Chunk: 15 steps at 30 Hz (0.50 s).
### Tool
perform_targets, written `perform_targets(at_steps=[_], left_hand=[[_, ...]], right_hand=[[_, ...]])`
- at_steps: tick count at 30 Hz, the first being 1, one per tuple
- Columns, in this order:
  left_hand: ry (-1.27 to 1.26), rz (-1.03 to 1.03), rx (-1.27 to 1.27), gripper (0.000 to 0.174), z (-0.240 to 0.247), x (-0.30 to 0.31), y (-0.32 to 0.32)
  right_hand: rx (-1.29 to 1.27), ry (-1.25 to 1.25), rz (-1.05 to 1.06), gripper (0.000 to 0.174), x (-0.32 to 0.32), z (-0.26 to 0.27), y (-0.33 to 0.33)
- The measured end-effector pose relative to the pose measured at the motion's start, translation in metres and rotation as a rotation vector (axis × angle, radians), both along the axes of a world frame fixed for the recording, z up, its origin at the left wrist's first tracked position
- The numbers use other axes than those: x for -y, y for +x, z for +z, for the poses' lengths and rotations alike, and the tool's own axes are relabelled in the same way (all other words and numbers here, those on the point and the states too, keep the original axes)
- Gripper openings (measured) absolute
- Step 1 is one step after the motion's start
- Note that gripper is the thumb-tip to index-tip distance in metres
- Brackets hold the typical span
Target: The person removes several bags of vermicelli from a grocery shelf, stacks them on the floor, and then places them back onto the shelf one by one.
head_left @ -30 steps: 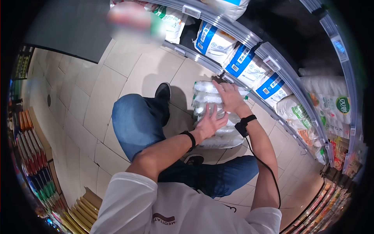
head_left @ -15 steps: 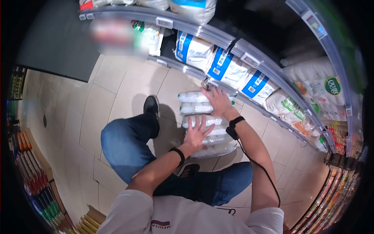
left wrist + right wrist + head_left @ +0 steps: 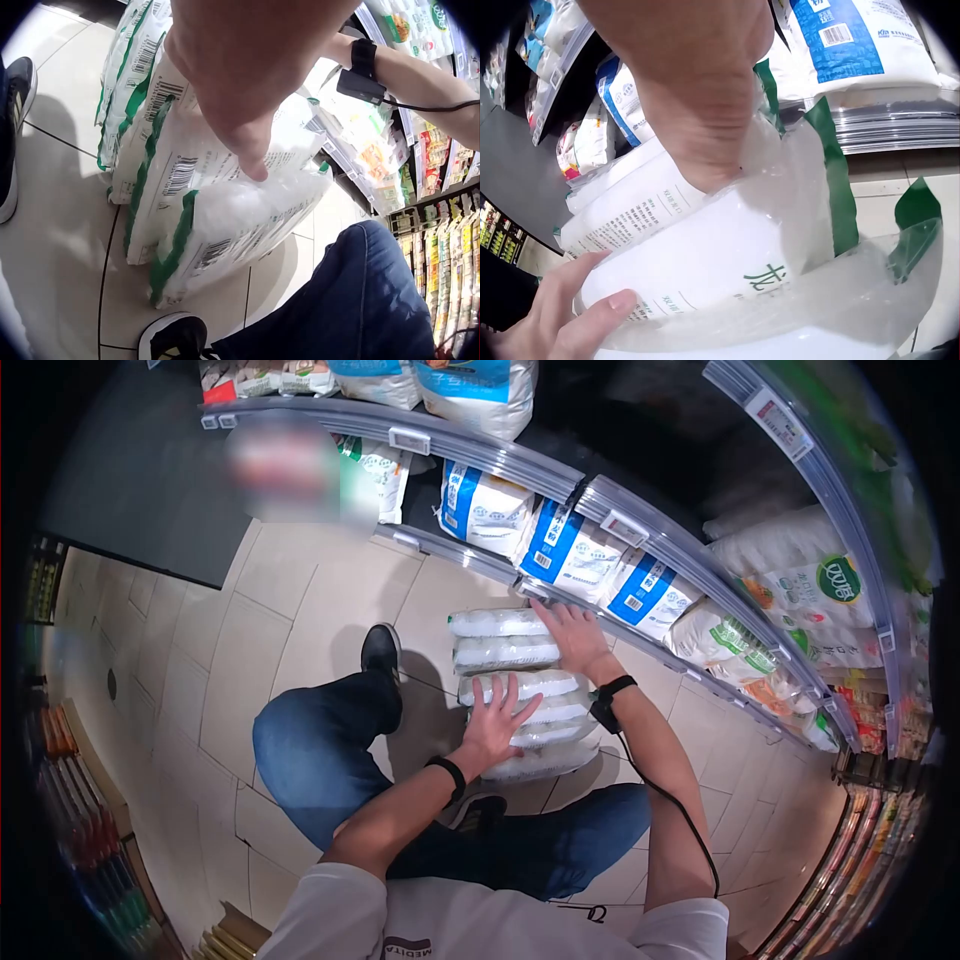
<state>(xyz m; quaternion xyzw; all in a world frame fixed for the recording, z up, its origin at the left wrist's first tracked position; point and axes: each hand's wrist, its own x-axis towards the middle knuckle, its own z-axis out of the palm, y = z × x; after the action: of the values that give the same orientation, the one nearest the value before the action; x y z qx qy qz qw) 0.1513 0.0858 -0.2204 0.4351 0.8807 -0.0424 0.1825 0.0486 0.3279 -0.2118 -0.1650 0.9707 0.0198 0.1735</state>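
Several white packs with green ends stand in a row on the floor in the head view, among them a far pack (image 3: 500, 623) and a near pack (image 3: 540, 762). My left hand (image 3: 488, 732) rests on the nearer packs with its fingers spread. Over the far packs lies my right hand (image 3: 582, 645), fingers extended towards the shelf. In the left wrist view the left hand (image 3: 232, 75) touches the tops, its thumb on a pack (image 3: 232, 217). The right wrist view shows the right hand (image 3: 697, 97) against the packs, its fingertips hidden, and left-hand fingers (image 3: 577, 307) on them.
A low shelf (image 3: 450, 547) with blue-and-white bags (image 3: 570, 550) runs just beyond the packs. My knees (image 3: 310, 745) flank the near side. Shelves of packets stand at the lower right (image 3: 840, 870) and left (image 3: 80, 780). A dark panel (image 3: 150, 490) is at the upper left.
The head view has shifted, so the packs appear lower and further left. A gap has opened between the two far packs and the nearer ones. Both hands remain on the row.
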Motion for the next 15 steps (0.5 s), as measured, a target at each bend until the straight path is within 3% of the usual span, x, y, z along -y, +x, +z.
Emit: perform_targets(at_steps=[1,5,6,12,15], left_hand=[[-0.006,0.005,0.006,0.121,0.0,0.0,0.002],[-0.016,0.012,0.004,0.123,0.0,-0.001,-0.001],[-0.014,0.011,0.002,0.123,0.0,0.0,-0.001],[-0.028,0.004,-0.016,0.119,-0.007,-0.002,0.0],[-0.024,0.005,-0.013,0.116,-0.008,-0.002,0.0]], right_hand=[[0.009,-0.007,0.005,0.129,-0.002,0.002,0.0],[0.022,-0.144,-0.104,0.105,-0.017,-0.01,-0.004],[-0.028,-0.09,-0.108,0.086,-0.015,-0.009,-0.002],[0.021,0.37,-0.512,0.087,0.038,-0.012,0.009],[0.431,0.089,-0.714,0.091,0.05,0.002,-0.004]])
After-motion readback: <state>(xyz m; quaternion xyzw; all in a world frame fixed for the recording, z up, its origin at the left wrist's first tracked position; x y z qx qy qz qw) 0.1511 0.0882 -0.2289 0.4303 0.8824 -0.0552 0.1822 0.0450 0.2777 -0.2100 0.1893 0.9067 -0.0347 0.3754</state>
